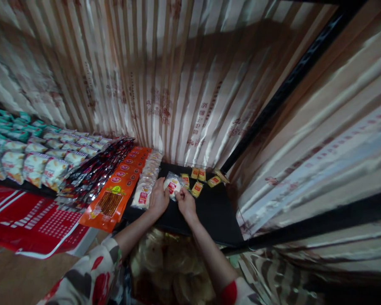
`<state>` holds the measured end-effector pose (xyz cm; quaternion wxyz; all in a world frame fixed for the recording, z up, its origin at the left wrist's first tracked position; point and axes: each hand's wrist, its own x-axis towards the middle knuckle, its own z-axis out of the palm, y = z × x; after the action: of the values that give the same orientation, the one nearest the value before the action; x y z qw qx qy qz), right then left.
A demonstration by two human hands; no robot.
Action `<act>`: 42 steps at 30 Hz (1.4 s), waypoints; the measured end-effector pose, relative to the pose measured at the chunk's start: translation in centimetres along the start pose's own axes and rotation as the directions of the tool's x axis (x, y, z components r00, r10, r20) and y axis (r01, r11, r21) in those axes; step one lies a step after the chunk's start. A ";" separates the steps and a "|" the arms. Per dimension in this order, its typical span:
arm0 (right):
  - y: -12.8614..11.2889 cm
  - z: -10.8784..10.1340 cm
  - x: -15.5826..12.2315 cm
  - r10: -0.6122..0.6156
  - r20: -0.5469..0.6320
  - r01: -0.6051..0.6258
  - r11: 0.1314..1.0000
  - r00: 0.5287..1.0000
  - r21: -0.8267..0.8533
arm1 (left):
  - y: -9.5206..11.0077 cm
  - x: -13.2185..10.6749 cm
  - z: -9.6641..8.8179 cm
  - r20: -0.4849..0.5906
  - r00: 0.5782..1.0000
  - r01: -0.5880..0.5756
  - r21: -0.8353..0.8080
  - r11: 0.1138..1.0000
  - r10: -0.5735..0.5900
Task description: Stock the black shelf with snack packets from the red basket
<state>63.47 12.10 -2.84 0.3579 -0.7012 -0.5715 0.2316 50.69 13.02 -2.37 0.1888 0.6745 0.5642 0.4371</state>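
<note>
Both my hands reach onto a black shelf (216,212). My left hand (158,198) and my right hand (186,203) are closed together on a small clear snack packet (172,184) with a white round piece and a red label. The left hand grips its left side, and the right hand pinches its lower edge. Just left of the packet lies a row of similar white packets (146,186). A few small yellow packets (197,180) lie on the shelf just behind and right of my hands.
Orange snack packs (114,199), dark red-black packs (95,173) and white-and-yellow bags (34,163) fill the shelf to the left. A red sign (25,220) hangs on the shelf front. Striped foil curtains (178,84) close the back and right. A clear bag of round snacks (168,267) sits below my arms.
</note>
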 end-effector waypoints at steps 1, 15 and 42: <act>-0.5 -0.2 1.3 0.014 -0.020 -0.015 1.000 1.000 -0.025 | 0.2 0.7 0.5 0.001 0.999 -0.035 0.002 0.999 0.035; -1.3 1.8 14.8 0.003 -0.047 -0.013 0.978 0.999 -0.207 | -2.1 9.8 9.0 0.091 0.987 0.140 -0.112 0.984 -0.130; 1.9 -2.0 7.5 -0.181 0.215 0.275 0.765 0.960 -0.582 | 2.9 5.8 6.5 0.220 0.934 0.292 -0.010 0.956 -0.283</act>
<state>68.00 18.73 -2.39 0.0973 -0.6849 -0.7210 0.0417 57.52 19.08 -1.54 0.3250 0.6242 0.6235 0.3406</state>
